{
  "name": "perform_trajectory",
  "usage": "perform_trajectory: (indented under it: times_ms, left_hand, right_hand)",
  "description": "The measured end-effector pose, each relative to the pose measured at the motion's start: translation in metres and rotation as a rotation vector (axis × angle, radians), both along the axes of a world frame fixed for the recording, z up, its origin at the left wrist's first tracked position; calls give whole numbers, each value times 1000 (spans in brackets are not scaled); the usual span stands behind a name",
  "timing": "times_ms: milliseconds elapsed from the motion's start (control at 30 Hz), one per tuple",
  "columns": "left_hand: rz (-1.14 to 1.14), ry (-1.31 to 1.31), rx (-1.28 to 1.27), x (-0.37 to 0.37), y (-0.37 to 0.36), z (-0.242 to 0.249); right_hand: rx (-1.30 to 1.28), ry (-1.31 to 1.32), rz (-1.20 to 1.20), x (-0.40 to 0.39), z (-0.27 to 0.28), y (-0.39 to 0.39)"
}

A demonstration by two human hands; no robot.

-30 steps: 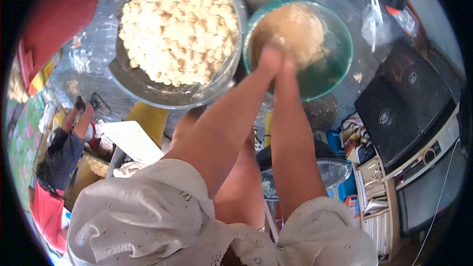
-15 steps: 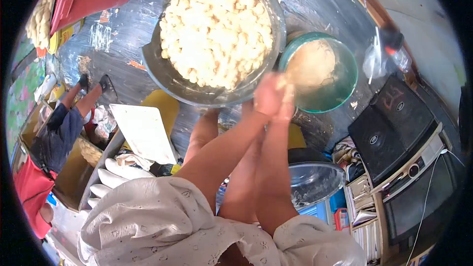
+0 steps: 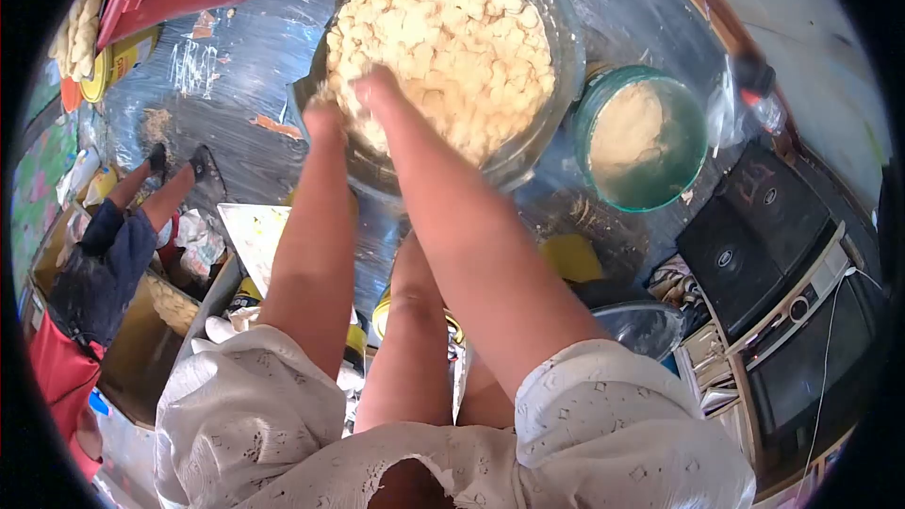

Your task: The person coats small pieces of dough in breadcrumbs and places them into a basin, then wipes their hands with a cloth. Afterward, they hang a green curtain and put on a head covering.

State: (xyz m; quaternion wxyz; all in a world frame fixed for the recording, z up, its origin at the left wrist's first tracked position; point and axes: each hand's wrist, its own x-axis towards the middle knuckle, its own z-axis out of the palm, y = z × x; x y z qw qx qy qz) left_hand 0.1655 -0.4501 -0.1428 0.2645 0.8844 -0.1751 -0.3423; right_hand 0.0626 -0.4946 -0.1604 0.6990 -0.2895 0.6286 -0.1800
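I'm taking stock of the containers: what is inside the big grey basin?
The big grey basin holds a broad pile of pale lumps. The left hand and right hand, both blurred, cover a little of it. The lower lumps and basin floor are hidden.

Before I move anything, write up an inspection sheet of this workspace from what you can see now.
Surface: floor worn and streaked with pale marks; torn orange scrap left of the basin.
Working things: large basin filled with pale doughy pieces; green tub to its right, holding pale powder.
Clutter: white board near the left forearm; clear plastic bag beyond the tub.
Hands: left hand at the basin's left edge, right hand over the pieces; both blurred, grip unclear.
Cables: thin white cord hanging across the television.
Surroundings: another person at left; black speakers at right.
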Motion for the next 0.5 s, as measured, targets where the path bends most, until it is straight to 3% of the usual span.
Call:
perform_trajectory:
  times_ms: [33,100,167,200,233,267,300,367,400,433,467,500]
  left_hand:
    - [61,3,38,-2,-18,13]
    - [161,151,73,30,-22,-21]
    - [-69,41,-60,40,-19,-34]
    - [-239,22,-11,44,-9,-44]
    - [-234,27,-12,53,9,-63]
    - [-552,-79,128,63,34,-88]
    - [-871,-185,271,70,60,-109]
    - [-984,-99,326,56,93,-107]
    - [-684,145,345,37,107,-106]
    - [-347,325,339,19,122,-106]
    - [-359,324,357,8,131,-112]
    - [-374,321,376,-2,138,-113]
  right_hand:
    - [-85,73,-1,-8,14,-23]
    - [-46,40,-259,-34,37,-53]
    - [-70,137,-317,-71,50,-68]
    - [-82,90,-350,-94,37,-66]
    - [-122,89,-519,-114,15,-56]
    - [-243,14,-584,-141,-11,-39]
    - [-367,147,-676,-154,-9,-19]
    - [-262,658,-473,-186,-54,43]
    - [-66,745,-180,-190,-52,66]
    - [33,731,-65,-185,-42,85]
    - [125,712,60,-181,-31,105]
    - [119,606,7,-168,-22,119]
